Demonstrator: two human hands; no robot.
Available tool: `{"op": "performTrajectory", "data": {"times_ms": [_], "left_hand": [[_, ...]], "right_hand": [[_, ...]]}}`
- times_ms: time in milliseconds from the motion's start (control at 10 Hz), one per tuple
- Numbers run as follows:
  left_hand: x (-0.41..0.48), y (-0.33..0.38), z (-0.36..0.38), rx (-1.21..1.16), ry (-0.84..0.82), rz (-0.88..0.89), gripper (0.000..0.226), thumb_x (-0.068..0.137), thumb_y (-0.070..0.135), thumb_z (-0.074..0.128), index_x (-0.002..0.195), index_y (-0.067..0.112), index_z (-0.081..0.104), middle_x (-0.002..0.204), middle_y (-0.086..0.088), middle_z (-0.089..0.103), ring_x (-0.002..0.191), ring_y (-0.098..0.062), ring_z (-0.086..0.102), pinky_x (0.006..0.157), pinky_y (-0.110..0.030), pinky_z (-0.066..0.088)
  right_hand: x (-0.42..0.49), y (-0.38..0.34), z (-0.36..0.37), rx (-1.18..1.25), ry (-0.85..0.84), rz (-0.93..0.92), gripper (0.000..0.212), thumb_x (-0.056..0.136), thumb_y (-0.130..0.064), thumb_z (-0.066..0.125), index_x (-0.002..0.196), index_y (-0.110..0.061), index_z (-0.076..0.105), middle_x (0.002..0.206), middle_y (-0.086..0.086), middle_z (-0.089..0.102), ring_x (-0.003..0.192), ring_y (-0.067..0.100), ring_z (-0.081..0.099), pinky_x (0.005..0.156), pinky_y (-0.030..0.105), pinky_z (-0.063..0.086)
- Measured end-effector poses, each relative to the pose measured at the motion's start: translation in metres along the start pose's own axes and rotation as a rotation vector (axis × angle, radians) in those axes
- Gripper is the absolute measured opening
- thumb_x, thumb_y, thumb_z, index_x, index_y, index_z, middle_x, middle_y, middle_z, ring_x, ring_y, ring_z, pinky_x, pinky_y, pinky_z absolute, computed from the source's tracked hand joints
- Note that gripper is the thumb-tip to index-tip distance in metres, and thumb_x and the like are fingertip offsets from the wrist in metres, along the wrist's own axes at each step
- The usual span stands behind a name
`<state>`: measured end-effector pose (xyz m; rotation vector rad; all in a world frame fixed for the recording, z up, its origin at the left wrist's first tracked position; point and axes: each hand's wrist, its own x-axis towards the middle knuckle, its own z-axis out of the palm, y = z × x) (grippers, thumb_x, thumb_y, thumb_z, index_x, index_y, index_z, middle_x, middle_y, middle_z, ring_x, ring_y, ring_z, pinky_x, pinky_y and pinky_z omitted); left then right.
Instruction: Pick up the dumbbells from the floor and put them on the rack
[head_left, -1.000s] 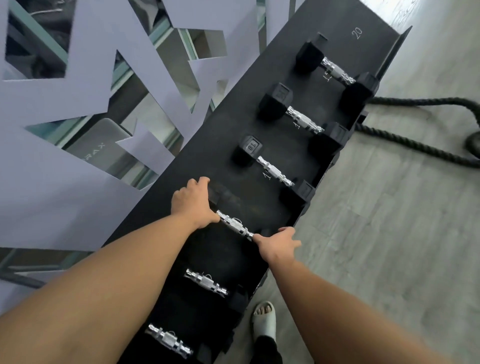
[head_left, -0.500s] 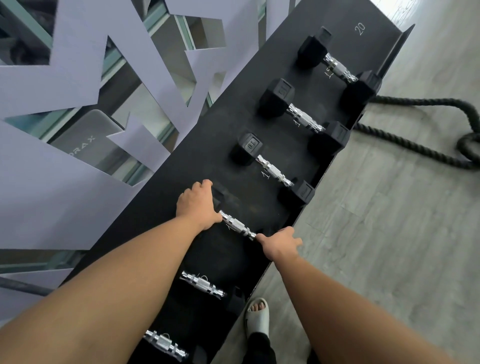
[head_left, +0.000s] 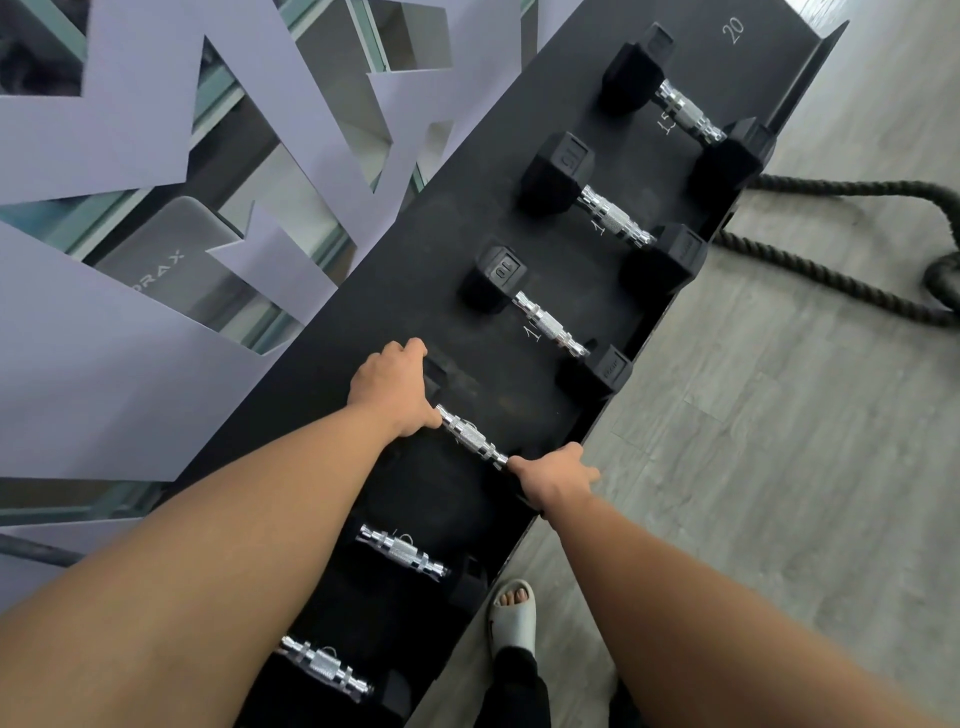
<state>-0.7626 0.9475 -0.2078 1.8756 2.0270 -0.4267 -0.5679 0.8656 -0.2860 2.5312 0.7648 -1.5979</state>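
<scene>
Left hand (head_left: 387, 387) cupped over one head, right hand (head_left: 553, 478) over the other head of a dumbbell (head_left: 471, 435) lying across the rack (head_left: 363, 332). Five more dumbbells alongside: three beyond, two nearer. Rope (head_left: 831, 270) on the floor (head_left: 779, 467), right.

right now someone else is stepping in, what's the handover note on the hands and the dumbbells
Left hand: closed over the far head of the dumbbell being seated on the rack.
Right hand: closed over its near head; only the chrome handle shows between the hands.
Done: five other dumbbells already sit on the rack, three beyond the hands and two nearer.
Left: let go once it sits steady. No dumbbells show on the visible floor; check out of view. The slot marked 20 is bare.
</scene>
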Motion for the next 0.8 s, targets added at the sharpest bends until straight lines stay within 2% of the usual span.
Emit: {"op": "performTrajectory", "data": {"times_ms": [100,200,300,400,500,600,700,800], "left_hand": [[0.001,-0.001,0.0,0.005,0.001,0.009,0.091,0.062,0.041,0.093,0.137,0.021,0.046,0.125,-0.006,0.056,0.109,-0.029,0.058,0.081,-0.038,0.051],[0.0,-0.001,0.001,0.021,0.012,0.016,0.09,0.064,0.04,0.092,0.138,0.021,0.046,0.126,-0.006,0.056,0.11,-0.028,0.058,0.083,-0.039,0.051],[-0.001,0.001,0.003,0.046,0.02,0.026,0.087,0.067,0.04,0.091,0.138,0.02,0.045,0.127,-0.007,0.057,0.11,-0.029,0.058,0.083,-0.04,0.052],[-0.003,0.0,0.002,0.065,0.007,0.024,0.085,0.076,0.046,0.086,0.144,0.02,0.041,0.132,-0.008,0.057,0.115,-0.03,0.058,0.084,-0.041,0.051],[-0.012,-0.006,-0.005,0.009,-0.013,-0.004,0.091,0.08,0.052,0.082,0.152,0.024,0.035,0.139,-0.007,0.054,0.121,-0.03,0.057,0.085,-0.042,0.052],[-0.042,-0.023,-0.016,-0.064,0.018,-0.072,0.085,0.082,0.061,0.074,0.15,0.027,0.038,0.138,-0.002,0.056,0.12,-0.028,0.06,0.083,-0.042,0.054],[-0.062,-0.03,-0.029,-0.046,0.023,-0.124,0.073,0.084,0.063,0.069,0.143,0.028,0.046,0.134,0.0,0.059,0.116,-0.027,0.062,0.081,-0.041,0.053],[-0.09,-0.032,-0.045,-0.086,0.025,-0.204,0.058,0.085,0.064,0.066,0.132,0.032,0.055,0.12,0.006,0.065,0.103,-0.021,0.064,0.077,-0.037,0.053]], "right_hand": [[-0.001,0.002,0.004,-0.03,-0.027,-0.035,0.051,0.078,-0.048,0.069,0.112,-0.019,0.044,0.128,0.02,0.032,0.084,0.029,0.045,0.082,0.049,0.06],[-0.001,0.004,0.005,0.016,-0.021,0.002,0.063,0.077,-0.049,0.071,0.119,-0.015,0.039,0.13,0.021,0.031,0.078,0.029,0.049,0.082,0.048,0.061],[0.0,0.007,0.003,0.061,-0.009,0.013,0.078,0.075,-0.051,0.074,0.131,-0.012,0.035,0.134,0.021,0.033,0.068,0.025,0.044,0.084,0.048,0.06],[-0.007,0.014,-0.004,0.045,-0.022,-0.076,0.078,0.078,-0.057,0.076,0.133,-0.013,0.042,0.137,0.019,0.038,0.098,0.03,0.054,0.094,0.045,0.054],[-0.018,0.021,-0.015,-0.043,0.038,-0.219,0.071,0.082,-0.059,0.071,0.132,-0.016,0.045,0.137,0.016,0.04,0.118,0.034,0.051,0.1,0.043,0.047],[-0.039,0.021,-0.046,-0.31,0.145,-0.472,0.058,0.088,-0.055,0.065,0.132,-0.021,0.049,0.136,0.011,0.043,0.124,0.034,0.044,0.101,0.042,0.044],[-0.052,0.004,-0.072,-0.437,0.179,-0.573,0.055,0.088,-0.051,0.064,0.132,-0.022,0.05,0.136,0.011,0.043,0.125,0.034,0.042,0.103,0.044,0.044],[-0.083,-0.03,-0.11,-0.527,0.165,-0.732,0.056,0.088,-0.05,0.063,0.135,-0.023,0.051,0.136,0.011,0.043,0.127,0.036,0.041,0.105,0.048,0.044]]}}
